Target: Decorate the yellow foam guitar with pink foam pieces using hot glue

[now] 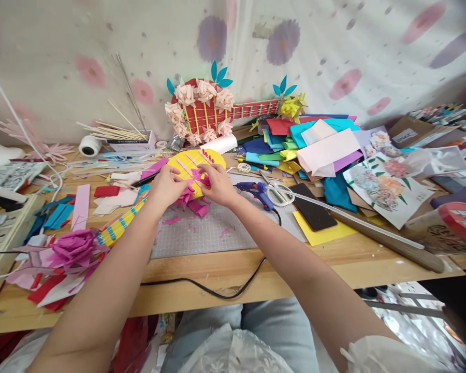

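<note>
A yellow paper guitar body [194,161] with pink strips lies on the grey cutting mat [209,233]. My left hand [166,185] rests on its left edge, fingers curled and pinching the yellow paper. My right hand [217,184] is closed on a small magenta paper piece [202,180] at the body's lower edge. More folded magenta paper petals [192,202] lie just below both hands. The guitar's striped yellow neck [118,228] runs down to the left under my left forearm.
A blue glue gun [256,191] and scissors [277,194] lie right of my hands, its black cord [217,290] trailing over the front edge. A finished red paper guitar [213,111] leans on the curtain. Coloured paper stacks [314,145] fill the right; a magenta paper rose [73,248] lies left.
</note>
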Demonstrator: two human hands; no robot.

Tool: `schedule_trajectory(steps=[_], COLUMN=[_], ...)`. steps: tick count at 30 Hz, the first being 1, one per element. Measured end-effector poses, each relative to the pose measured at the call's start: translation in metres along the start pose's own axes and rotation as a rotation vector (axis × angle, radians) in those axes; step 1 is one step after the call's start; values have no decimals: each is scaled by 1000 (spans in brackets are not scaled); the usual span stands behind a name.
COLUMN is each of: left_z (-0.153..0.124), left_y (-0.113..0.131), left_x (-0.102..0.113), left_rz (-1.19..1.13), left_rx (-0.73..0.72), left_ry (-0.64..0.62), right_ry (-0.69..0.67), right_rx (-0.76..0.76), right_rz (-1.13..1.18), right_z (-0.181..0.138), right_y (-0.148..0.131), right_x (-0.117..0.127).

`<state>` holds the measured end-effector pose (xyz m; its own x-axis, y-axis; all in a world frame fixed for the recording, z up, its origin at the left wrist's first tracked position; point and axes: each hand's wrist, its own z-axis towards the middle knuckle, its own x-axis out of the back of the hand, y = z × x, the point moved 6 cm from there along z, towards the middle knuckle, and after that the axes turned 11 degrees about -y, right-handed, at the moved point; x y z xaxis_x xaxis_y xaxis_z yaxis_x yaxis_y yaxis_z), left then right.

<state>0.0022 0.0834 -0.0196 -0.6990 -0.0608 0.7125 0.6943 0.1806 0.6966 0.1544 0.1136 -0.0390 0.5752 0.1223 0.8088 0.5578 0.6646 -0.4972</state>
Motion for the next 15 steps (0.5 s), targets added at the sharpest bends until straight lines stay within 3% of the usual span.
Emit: schedule_trajectory(steps=[6,15], left_z=[4,6], left_y=[1,25], left_x=[-9,-23], left_rz=[1,119], left_rx=[11,5], left_ry=[-45,-80], right_ry=[-39,-16], right_rx=[-64,-30], right_rz=[145,308], right_z=[9,10], right_y=[15,30], right_x=[4,5])
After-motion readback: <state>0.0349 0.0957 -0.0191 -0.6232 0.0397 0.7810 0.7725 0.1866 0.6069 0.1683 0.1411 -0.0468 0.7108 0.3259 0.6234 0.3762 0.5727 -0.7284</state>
